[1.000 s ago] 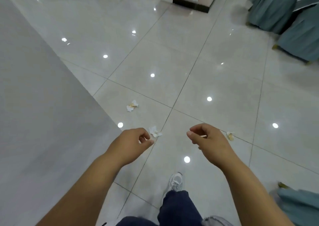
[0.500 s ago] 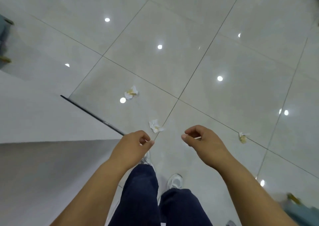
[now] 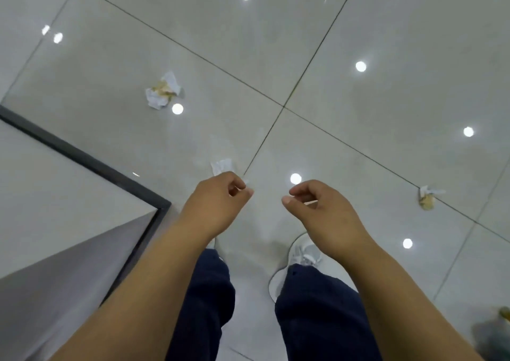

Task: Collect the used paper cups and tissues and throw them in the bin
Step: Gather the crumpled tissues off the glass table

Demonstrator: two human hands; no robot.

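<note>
"Grip on both sides looks slack, yes?"

"Yes. The left hand (image 3: 218,203) hangs with its fingers loosely curled, thumb tip close to the forefinger, and nothing between them. The right hand (image 3: 323,217) is curled much the same. A pale sliver shows inside its curl, which I take for floor (image 3: 386,29) seen through the gap, not a scrap."

"So nothing is collected?"

"Nothing is in hand. No bin and no paper cup is in view, so I cannot say what has already gone in. What is left is plain: three tissues lie on the tiles."

"Where?"

"The small white tissue (image 3: 222,165) shows just past the left hand's knuckles, partly hidden by them, beside a grout line. The stained tissue (image 3: 162,91) lies farther out to the left, near the dark-edged grey slab (image 3: 69,195). The third tissue (image 3: 427,196), also stained, sits on a grout line well off to the right."

"How far along, then?"

"Early, I judge. The small white one seems the nearest pick for the left hand, but the person stands over it and would need to stoop."

"And the thing in the bottom right corner?"

"Too blurred to tell."
</note>
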